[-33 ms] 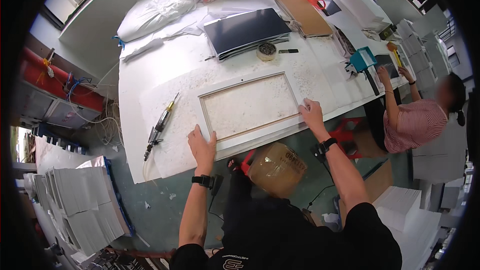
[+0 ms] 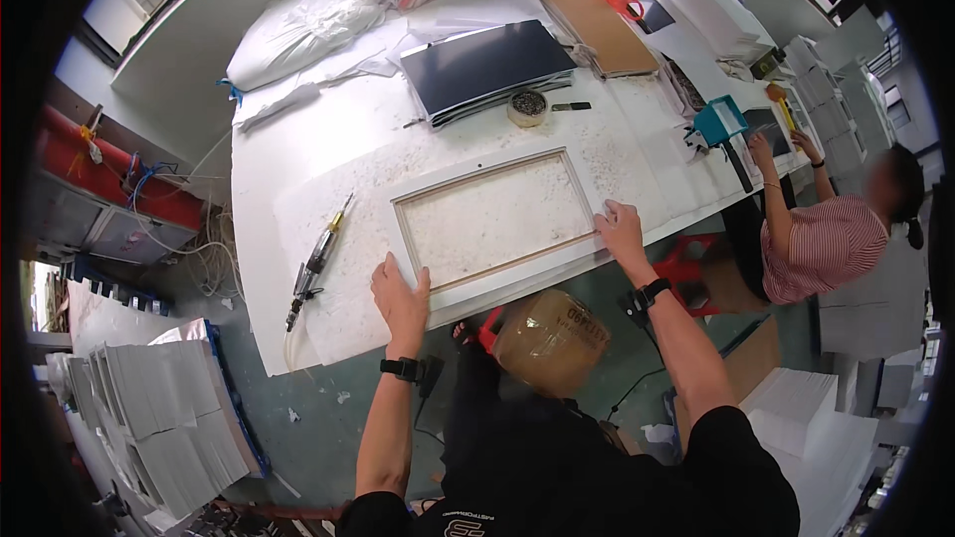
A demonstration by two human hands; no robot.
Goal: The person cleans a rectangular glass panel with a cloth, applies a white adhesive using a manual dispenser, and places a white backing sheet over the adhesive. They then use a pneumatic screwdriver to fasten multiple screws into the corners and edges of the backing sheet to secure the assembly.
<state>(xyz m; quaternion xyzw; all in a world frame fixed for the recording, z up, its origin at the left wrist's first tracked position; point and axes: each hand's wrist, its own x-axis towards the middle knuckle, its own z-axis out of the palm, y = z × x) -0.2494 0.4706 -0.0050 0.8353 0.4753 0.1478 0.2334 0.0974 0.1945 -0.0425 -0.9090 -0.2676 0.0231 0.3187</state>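
A white rectangular frame (image 2: 517, 268) with an open middle lies flat on the white worktable (image 2: 269, 189), close to its near edge. My left hand (image 2: 401, 298) grips the frame's near left corner, thumb on the inner side and fingers along the outer edge. At the near right corner my right hand (image 2: 622, 234) holds the frame, its fingers bent over the side. Left of the frame lies a slim power screwdriver (image 2: 318, 261) with a cable. Small debris is scattered over the table around and inside the frame. The undersides of both hands are hidden.
Beyond the frame are a stack of dark panels (image 2: 487, 65), a round tub of screws (image 2: 527, 107) and a brown board (image 2: 602, 35). A cardboard box (image 2: 550, 343) stands below the near edge. To the right, a co-worker (image 2: 826, 239) sits by a teal dustpan (image 2: 718, 121).
The whole view has shifted very slightly. My hands stay on the same corners, and the frame keeps its place on the table.
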